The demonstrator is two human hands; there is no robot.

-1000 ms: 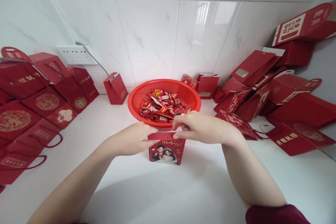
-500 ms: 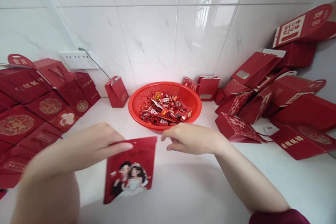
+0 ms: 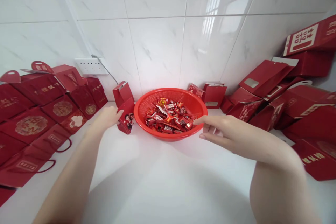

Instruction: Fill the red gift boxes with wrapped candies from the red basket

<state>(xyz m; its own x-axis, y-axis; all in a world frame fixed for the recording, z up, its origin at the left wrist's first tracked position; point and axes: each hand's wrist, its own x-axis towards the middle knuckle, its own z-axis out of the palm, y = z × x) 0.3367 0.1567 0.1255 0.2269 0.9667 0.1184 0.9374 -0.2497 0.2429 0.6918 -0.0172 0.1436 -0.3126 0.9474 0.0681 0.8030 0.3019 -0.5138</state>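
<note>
With left hand [image 3: 109, 118], gripped a box [image 3: 128, 117] by its left edge, clamping it with the thumb across the printed front. Held it tilted at nine o'clock of the basket [image 3: 170, 136], just beside the rim, showing a cartoon couple. Could not tell whether it was resting on the table [image 3: 162, 178] or slightly raised. Partly hid with it a plain box [image 3: 123, 91], upright behind at ten o'clock, near the wall [image 3: 157, 49].

Held right hand [image 3: 228, 130] at four o'clock of the basket, bending the fingers, with thumb and forefinger apart. Had fingertips by the rim; could not tell if touching.

Saw sweets [image 3: 168, 117] heaped inside the basket, mostly in red wrappers. Saw small boxes [image 3: 215, 94] at two o'clock, near the wall. Saw a neat stack [image 3: 61, 106] of boxes well out at nine o'clock, and a jumbled pile [image 3: 258, 77] at about three. Noted a socket [image 3: 90, 66] with a grey cord [image 3: 108, 69] at ten o'clock.
</note>
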